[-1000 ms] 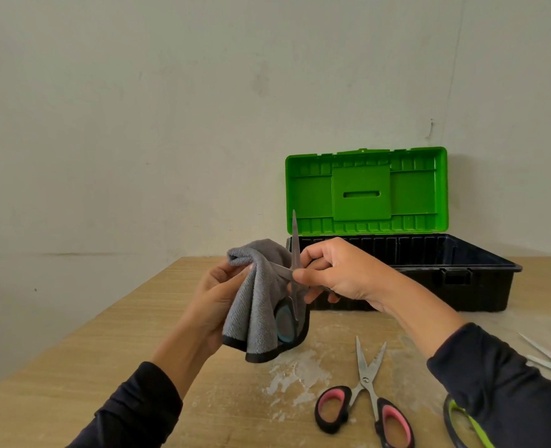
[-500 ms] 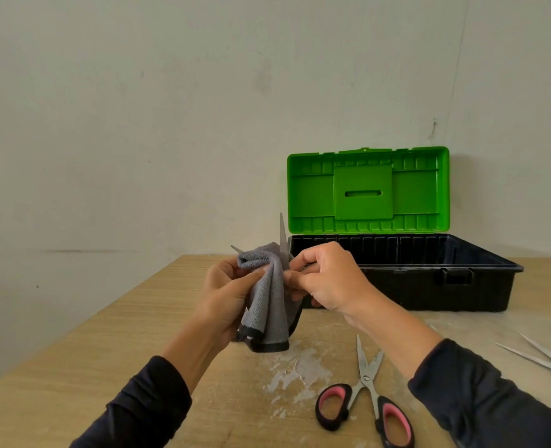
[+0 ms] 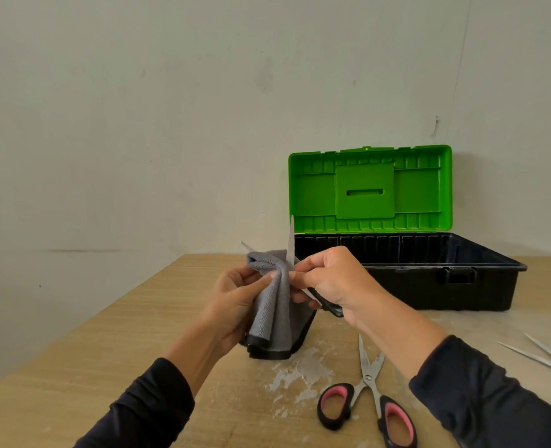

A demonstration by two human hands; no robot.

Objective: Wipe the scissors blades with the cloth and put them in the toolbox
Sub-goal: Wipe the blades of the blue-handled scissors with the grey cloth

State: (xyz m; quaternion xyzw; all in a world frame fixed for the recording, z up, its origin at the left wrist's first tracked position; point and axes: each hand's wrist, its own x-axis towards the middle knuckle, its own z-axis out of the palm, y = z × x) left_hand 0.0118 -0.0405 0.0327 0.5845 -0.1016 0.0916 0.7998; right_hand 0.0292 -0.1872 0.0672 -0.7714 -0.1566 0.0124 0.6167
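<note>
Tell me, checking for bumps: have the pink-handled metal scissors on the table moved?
No. The pink-handled metal scissors keep their spot in front of the green-lidded black plastic toolbox.

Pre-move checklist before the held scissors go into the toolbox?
1. Toolbox lid open: ok.
2. Toolbox interior free: cannot tell, floor hidden.
3. Right hand grips the held scissors: ok.
4. Blades closed for transfer: not ok, two tips splay above the cloth.
5. Cloth released by left hand: not ok, it wraps the blades.
6. Blades wiped clean: cannot tell.
</note>
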